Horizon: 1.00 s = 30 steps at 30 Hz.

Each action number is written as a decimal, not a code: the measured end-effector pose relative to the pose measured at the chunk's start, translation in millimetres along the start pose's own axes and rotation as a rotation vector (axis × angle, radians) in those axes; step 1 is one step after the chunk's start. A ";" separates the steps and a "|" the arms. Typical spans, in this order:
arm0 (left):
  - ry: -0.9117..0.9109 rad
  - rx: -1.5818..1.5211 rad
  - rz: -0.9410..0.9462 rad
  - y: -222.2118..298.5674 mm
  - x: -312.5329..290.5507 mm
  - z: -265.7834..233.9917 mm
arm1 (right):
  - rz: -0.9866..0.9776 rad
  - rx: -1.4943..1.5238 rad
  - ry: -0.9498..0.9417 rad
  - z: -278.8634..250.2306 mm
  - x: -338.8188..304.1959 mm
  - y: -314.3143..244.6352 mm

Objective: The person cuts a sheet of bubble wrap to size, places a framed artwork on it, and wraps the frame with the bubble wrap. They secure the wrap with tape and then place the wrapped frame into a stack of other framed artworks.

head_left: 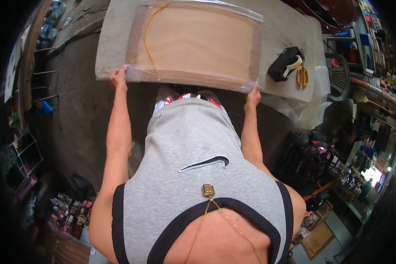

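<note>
A large flat wooden panel (198,42) lies on the pale table, with bubble wrap (134,39) folded over its edges. A thin yellow cord (147,38) curves down the panel's left part. My left hand (118,77) is closed at the near left corner, fingers pinching the bubble wrap. At the near right corner my right hand (253,97) is likewise closed on the wrapped edge. The panel's near edge reaches to the table's front edge, between my two hands. How far my fingers go under the panel is hidden.
Right of the panel, a black tape dispenser (282,65) stands on the table (112,39) beside yellow-handled scissors (302,76). Clear plastic sheeting (301,108) hangs off the table's right front. A dark chair (341,77) stands beyond the right side. Large bottles (48,31) line the far left.
</note>
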<state>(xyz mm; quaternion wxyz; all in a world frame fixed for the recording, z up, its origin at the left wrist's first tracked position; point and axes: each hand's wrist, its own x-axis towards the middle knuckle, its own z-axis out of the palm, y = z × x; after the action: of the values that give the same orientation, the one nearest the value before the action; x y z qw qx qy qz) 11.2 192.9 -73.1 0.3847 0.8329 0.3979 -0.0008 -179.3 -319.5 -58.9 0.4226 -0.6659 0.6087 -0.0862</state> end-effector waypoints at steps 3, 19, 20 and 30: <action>0.018 0.010 -0.010 7.3 -2.9 -8.6 | 0.017 0.086 -0.070 -9.6 -12.8 -8.5; -0.219 -0.549 -0.291 -33.1 -54.9 -18.3 | -0.349 -0.173 -0.037 -82.3 52.8 -8.5; -0.294 -0.632 -0.306 -36.0 -52.1 -17.2 | -0.411 -0.030 0.064 -85.6 60.1 -13.7; -0.365 -0.837 -0.507 -55.7 -33.6 0.0 | -0.036 0.663 -0.423 -95.0 101.3 -82.1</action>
<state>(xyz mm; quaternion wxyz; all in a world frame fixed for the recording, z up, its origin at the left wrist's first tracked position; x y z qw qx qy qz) -48.7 192.2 -98.5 0.7357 0.4716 0.4796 -0.0796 -153.8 -460.6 15.2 0.7293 -0.5070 0.4355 -0.1466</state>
